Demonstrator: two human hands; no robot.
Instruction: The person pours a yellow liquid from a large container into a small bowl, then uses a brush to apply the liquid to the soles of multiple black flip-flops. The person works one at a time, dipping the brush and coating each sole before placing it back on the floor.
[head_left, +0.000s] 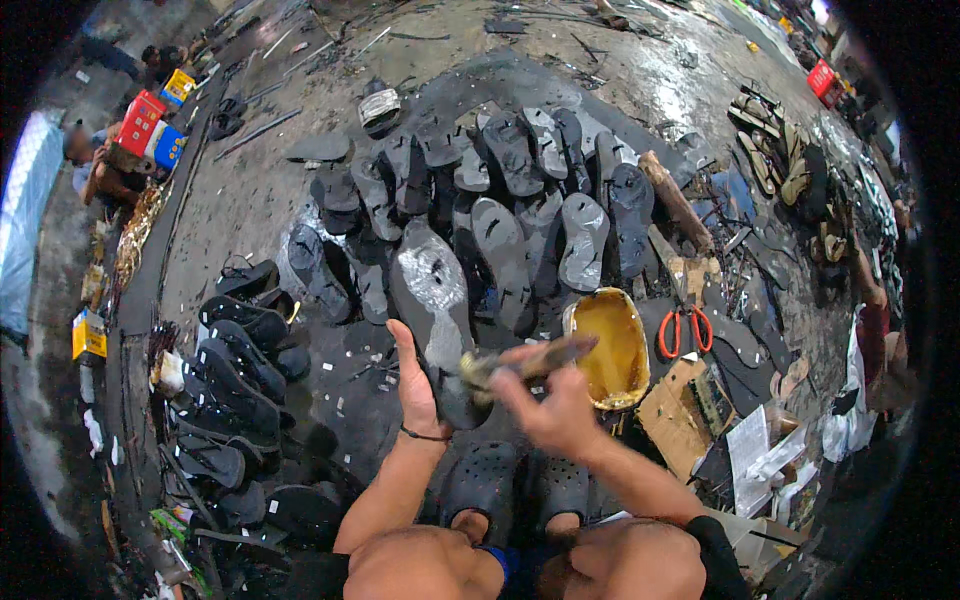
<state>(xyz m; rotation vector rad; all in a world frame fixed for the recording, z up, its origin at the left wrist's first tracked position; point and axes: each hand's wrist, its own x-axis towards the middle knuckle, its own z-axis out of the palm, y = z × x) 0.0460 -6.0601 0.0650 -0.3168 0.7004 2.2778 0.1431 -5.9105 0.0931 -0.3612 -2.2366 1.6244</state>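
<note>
My left hand (413,385) is closed round the heel end of a dark shoe sole (437,290), with the thumb along its edge. A shiny wet-looking coat covers much of the sole's upward face, and small dark strap ends poke out near the toe. My right hand (555,410) grips a brush (545,360), slightly smeared by motion. Its head lies over the heel part of the sole; whether it touches cannot be made out. To the right of the brush stands a tub (612,404) of amber glue. Several more soles (500,250) lie in rows just beyond.
Dark sandals (235,385) are piled on the left. Orange-handled scissors (685,332), a wooden log (676,200), cardboard (672,415) and papers (760,460) lie to the right. Another person (105,170) sits far left near a red box (140,122). My clogs (478,478) are below my hands.
</note>
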